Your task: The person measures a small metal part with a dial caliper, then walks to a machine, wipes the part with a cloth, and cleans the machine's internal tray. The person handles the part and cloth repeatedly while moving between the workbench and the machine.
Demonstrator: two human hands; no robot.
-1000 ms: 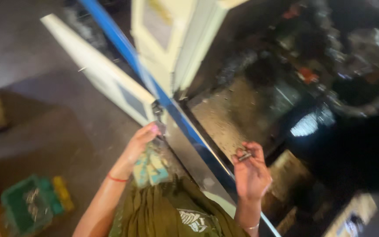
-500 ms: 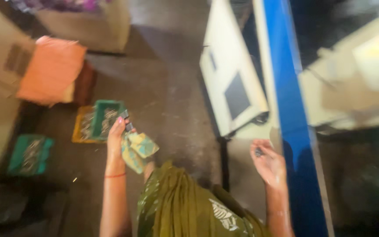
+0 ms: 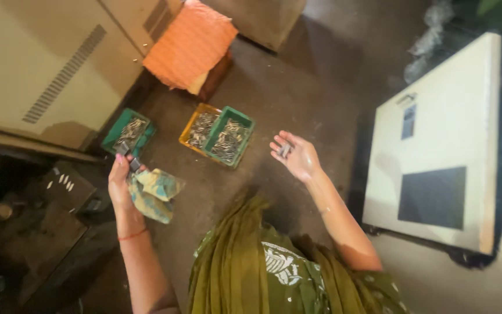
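Note:
My left hand [image 3: 120,185] holds a crumpled teal and yellow cloth [image 3: 152,193] and pinches small dark metal parts at the fingertips, near a green tray [image 3: 113,131] on the floor. My right hand [image 3: 296,156] is turned palm up with a few small metal pieces [image 3: 284,150] lying in it, just right of an orange tray [image 3: 188,129] and a green tray [image 3: 244,142], both filled with several small metal parts. My olive green garment [image 3: 274,267] fills the lower middle.
A beige cabinet with vent slots [image 3: 53,70] stands at the upper left. An orange cushion [image 3: 190,43] sits on a low stool. A white machine door panel [image 3: 443,145] stands at right. Dark machinery [image 3: 24,232] lies at lower left. The floor is grey concrete.
The view has swung left and down from the machine to the floor. The trays are now close in front of me, and my right hand has opened palm up over them.

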